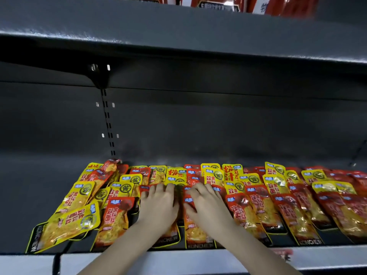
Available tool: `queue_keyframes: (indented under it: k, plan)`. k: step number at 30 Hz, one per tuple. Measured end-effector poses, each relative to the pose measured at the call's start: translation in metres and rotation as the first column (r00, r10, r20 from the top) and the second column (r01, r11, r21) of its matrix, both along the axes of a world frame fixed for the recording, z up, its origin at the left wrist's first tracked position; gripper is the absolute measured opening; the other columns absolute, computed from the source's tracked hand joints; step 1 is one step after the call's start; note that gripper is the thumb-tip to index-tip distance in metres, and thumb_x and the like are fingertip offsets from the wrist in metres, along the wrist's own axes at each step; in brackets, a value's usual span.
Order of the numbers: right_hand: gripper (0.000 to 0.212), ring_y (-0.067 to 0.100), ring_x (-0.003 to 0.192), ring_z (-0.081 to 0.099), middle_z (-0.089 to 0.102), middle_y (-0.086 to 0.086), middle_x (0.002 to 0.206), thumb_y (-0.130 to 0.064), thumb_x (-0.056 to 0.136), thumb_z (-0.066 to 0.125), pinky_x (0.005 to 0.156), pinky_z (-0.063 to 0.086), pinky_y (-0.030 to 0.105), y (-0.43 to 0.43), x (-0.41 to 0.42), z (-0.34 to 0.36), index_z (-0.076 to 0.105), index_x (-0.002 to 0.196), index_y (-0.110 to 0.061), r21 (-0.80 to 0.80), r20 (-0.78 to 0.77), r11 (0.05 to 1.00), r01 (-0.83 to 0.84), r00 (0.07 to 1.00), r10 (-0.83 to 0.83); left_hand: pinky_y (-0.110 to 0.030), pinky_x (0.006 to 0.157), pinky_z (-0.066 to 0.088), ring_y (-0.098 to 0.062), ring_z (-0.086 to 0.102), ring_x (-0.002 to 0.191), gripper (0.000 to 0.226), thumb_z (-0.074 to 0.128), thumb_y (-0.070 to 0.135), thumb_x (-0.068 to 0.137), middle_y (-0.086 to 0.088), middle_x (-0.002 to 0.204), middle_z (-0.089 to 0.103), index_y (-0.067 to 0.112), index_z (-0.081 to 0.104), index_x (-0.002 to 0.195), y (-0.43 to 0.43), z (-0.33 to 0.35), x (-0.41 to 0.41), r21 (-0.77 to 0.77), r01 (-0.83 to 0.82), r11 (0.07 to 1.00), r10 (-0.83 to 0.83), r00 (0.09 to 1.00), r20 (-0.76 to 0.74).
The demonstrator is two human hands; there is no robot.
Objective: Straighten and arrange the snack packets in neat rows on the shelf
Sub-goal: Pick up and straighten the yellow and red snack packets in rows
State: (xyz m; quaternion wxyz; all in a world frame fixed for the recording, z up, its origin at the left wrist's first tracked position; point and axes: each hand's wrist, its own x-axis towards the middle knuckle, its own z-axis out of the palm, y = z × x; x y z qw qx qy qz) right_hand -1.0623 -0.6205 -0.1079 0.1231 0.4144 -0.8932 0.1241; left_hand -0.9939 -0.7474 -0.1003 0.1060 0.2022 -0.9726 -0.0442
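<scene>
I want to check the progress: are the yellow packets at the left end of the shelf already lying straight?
No, the yellow packets at the left end lie tilted and overlapping, while both hands rest on red packets in the middle.

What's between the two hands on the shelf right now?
Head view: a narrow gap between the left hand and right hand shows red snack packets lying flat; both hands press on them.

Dark grey metal back panel (218,126), slotted upright (108,124), overhead shelf (178,30)
</scene>
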Motion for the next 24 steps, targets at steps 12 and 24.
queue_keyframes:
  k: [12, 24]
  plan:
    - [0.039, 0.023, 0.122, 0.044, 0.051, 0.005, 0.128, -0.026, 0.095, 0.046, 0.1, 0.041, 0.036, 0.014, -0.061, 0.026, 0.046, 0.133, -0.015, -0.16, 0.048, 0.953, 0.256, 0.967, -0.252, -0.046, 0.104, 0.035, -0.028, 0.04, 0.129, 0.043, 0.042, 0.032, 0.095, -0.007, 0.135, 0.046, 0.016, 0.037, 0.135, -0.002, 0.014, -0.033, 0.119, -0.109, 0.987, 0.118, 0.99, -0.075]
    - [0.037, 0.034, 0.115, 0.049, 0.053, 0.016, 0.12, -0.033, 0.096, 0.048, 0.091, 0.042, 0.039, 0.007, -0.085, 0.015, 0.049, 0.121, -0.006, -0.073, 0.122, 0.899, 0.432, 0.899, -0.422, -0.043, 0.099, 0.036, -0.032, 0.046, 0.12, 0.032, 0.04, 0.026, 0.093, -0.011, 0.122, 0.057, 0.01, 0.056, 0.116, 0.046, 0.012, -0.1, 0.121, 0.072, 0.99, -0.057, 0.99, -0.127]
